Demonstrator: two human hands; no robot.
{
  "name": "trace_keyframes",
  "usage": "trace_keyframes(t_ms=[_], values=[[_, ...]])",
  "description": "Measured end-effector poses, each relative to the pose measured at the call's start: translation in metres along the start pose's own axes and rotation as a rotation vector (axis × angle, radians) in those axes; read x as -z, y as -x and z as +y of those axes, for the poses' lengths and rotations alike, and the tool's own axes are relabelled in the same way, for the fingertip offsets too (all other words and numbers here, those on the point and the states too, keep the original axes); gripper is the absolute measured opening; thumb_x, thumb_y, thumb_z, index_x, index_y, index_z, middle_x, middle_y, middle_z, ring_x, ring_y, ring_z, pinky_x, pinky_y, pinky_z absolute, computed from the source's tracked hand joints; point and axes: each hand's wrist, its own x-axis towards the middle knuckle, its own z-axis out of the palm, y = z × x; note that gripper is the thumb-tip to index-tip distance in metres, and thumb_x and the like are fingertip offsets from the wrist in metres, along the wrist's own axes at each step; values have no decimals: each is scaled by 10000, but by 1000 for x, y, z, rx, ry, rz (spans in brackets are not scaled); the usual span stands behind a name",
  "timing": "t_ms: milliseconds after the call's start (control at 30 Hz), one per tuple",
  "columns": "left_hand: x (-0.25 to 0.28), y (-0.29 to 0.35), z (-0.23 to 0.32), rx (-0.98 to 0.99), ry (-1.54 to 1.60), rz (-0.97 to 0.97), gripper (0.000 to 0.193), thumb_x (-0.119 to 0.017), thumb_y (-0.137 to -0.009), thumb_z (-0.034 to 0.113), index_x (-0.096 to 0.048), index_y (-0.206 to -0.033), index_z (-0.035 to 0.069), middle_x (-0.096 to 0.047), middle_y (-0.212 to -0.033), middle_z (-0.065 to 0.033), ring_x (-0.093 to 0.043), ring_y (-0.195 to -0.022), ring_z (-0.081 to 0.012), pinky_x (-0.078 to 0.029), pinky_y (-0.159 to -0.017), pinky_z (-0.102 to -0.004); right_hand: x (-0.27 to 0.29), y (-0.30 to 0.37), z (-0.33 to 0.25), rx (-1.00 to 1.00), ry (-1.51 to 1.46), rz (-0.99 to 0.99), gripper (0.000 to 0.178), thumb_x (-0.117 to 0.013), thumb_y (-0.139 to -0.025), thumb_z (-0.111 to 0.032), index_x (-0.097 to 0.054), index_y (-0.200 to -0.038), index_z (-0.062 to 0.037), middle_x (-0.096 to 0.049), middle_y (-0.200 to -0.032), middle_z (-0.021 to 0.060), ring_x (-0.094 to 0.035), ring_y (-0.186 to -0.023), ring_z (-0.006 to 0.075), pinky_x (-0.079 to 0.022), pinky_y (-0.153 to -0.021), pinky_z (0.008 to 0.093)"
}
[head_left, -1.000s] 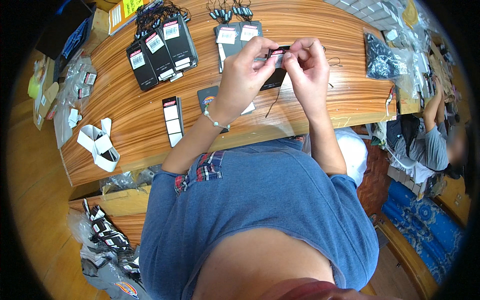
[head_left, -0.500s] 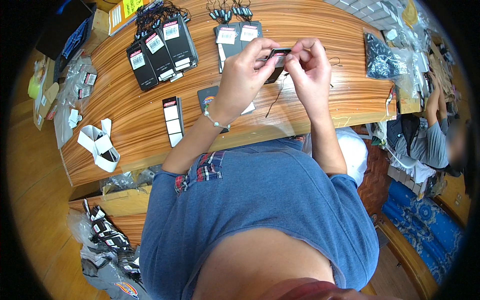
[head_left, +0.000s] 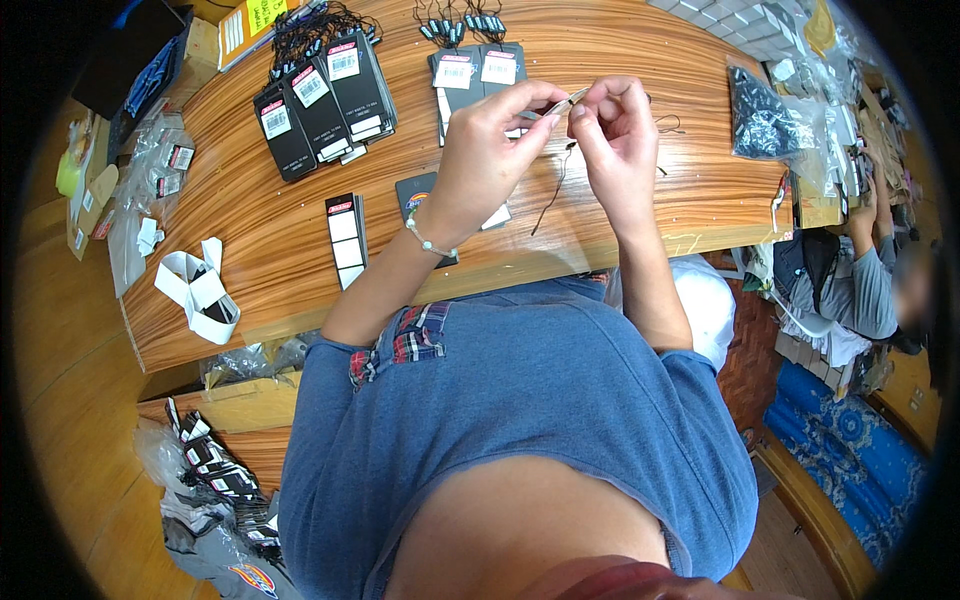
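Dark, thin cord [head_left: 548, 195] hangs upper centre of the frame, long axis near vertical, top end pinched with a small tag [head_left: 566, 100] between left hand [head_left: 490, 160] and right hand [head_left: 615, 140], both grasping, above the wooden table [head_left: 300, 260].
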Motion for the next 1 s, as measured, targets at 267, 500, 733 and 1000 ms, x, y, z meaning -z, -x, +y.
trace_keyframes(t_ms=[267,500,733,1000], values=[[-1,1,-6,2,98,13,181,-594,-808,-5,-612,-988,-6,-635,-927,-55,-609,-788,-105,-504,-698,-222,0,0,-2,-115,-228,-23,184,-506,-818,42,-399,-937,-49,-519,-677,-1,-452,-608,40,-364,-549,174],[-4,0,-9,11,47,69,166,-602,-814,16,-608,-979,-6,-633,-891,-52,-607,-792,-99,-498,-689,-218,-1,-1,10,509,622,-29,127,-537,-810,26,-453,-884,-35,-538,-677,53,-525,-609,70,-422,-517,245],[2,-4,-14,-201,-246,54,150,-616,-798,13,-612,-945,-12,-639,-852,-54,-619,-775,-104,-502,-683,-221,-2,-3,21,-210,-536,-22,187,-498,-839,14,-373,-950,-70,-534,-667,22,-488,-608,76,-356,-546,186],[0,-2,-15,-18,-62,107,157,-616,-790,1,-620,-946,-15,-657,-870,-87,-640,-754,-120,-509,-656,-214,-8,-5,23,420,517,24,144,-562,-778,28,-469,-876,-25,-536,-626,82,-546,-546,117,-425,-473,268]])
